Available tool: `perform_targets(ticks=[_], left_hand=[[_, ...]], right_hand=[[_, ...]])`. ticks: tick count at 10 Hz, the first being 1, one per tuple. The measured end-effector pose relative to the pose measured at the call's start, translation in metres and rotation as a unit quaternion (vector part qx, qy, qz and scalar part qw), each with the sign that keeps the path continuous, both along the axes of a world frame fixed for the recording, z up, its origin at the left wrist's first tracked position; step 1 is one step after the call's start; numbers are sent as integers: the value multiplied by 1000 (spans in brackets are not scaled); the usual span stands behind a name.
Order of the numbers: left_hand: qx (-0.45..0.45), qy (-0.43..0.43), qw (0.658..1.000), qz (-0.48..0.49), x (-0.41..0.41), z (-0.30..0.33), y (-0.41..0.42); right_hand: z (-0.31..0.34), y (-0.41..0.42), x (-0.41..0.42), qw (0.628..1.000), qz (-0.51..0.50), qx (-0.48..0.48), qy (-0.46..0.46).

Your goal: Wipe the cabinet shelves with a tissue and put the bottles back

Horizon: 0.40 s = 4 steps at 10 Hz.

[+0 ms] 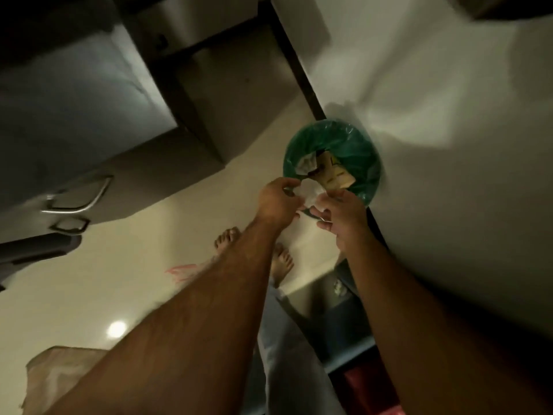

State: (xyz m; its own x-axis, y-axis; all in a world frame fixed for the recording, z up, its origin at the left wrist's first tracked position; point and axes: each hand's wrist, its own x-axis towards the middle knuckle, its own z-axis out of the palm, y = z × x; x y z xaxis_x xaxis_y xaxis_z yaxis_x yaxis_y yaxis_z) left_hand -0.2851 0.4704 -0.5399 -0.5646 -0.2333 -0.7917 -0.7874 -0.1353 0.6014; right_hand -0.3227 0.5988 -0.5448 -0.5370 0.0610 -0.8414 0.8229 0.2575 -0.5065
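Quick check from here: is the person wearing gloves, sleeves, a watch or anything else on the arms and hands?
No. Both forearms are bare up to the frame's lower edge, with no sleeves in view. The left hand and right hand have no gloves, and I see no watch, ring or band, though the picture is dim and slightly blurred.

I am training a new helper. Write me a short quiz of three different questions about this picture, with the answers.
1. True or false: both hands hold the white tissue.
2. Multiple choice: what lines the round bin? A) a green bag B) a red cloth C) nothing
3. Short answer: where is the tissue relative to the bin?

Key:
1. True: the left hand and the right hand both pinch it.
2. A.
3. Above the bin's near edge, held, not yet dropped in; paper waste already lies inside.
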Motion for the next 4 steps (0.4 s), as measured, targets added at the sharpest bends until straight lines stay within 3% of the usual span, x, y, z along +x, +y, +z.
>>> perform_targets(ticks=[2,4], left_hand=[[-2,14,1000,5,-42,-90,18],[34,19,999,-6,-56,-133,23]], right_hand=[[-94,9,-35,998,-28,45,15],[-142,15,-58,994,-61,76,39]])
